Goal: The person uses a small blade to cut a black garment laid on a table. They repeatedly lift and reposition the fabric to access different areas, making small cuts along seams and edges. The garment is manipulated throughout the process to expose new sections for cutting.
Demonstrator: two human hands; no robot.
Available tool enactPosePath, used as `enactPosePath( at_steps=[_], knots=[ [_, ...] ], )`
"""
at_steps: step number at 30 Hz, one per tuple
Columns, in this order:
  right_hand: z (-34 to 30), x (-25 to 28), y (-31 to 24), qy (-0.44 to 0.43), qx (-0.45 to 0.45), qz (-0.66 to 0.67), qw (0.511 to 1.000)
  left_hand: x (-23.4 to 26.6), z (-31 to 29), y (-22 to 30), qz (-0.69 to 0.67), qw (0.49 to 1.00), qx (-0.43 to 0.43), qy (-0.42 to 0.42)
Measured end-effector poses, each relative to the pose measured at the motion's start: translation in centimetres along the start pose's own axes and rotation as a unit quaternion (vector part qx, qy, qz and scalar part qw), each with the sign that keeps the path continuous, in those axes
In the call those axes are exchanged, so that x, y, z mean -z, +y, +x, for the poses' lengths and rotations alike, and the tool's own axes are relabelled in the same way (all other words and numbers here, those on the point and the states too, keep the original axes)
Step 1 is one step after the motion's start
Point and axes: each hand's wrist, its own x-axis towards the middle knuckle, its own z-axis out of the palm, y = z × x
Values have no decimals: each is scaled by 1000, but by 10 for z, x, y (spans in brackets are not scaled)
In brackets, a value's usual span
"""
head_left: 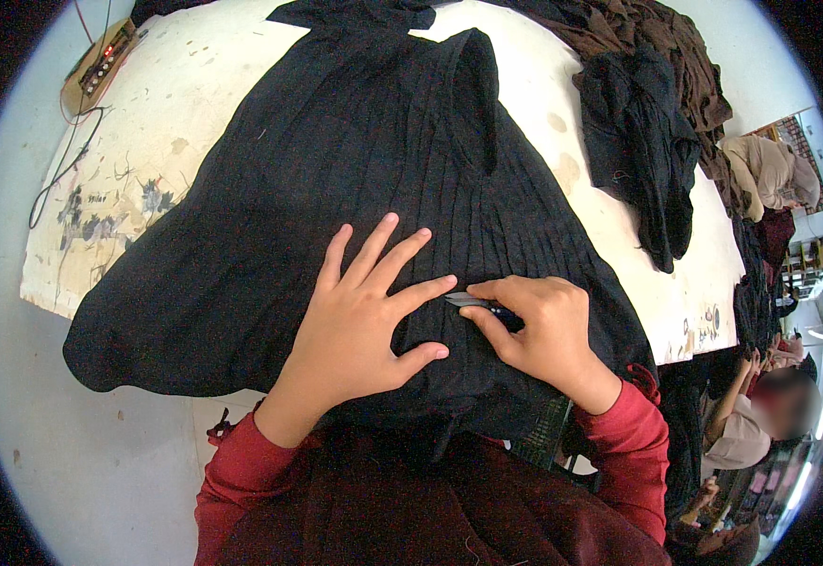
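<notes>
A black pleated garment lies spread over a pale table, its folds running lengthwise and an armhole-like opening near the top. My left hand rests flat on it, fingers spread, holding nothing. Close beside its index fingertip, my right hand pinches a small pair of thread snips. Their grey blades point left, low over the pleats. Most of the handle is hidden in my fingers, and I cannot tell whether the blades touch the cloth.
The stained white table shows around the garment. A black cloth and a brown cloth heap lie at the far right. A power strip with cords sits far left. Other people are along the right side.
</notes>
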Motion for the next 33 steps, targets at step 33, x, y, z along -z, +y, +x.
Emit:
enactPosePath(
  at_steps=[33],
  knots=[
    [-5,-2,17,-6,-122,183,975,-11,17,-10,-203,954,87,203]
  ],
)
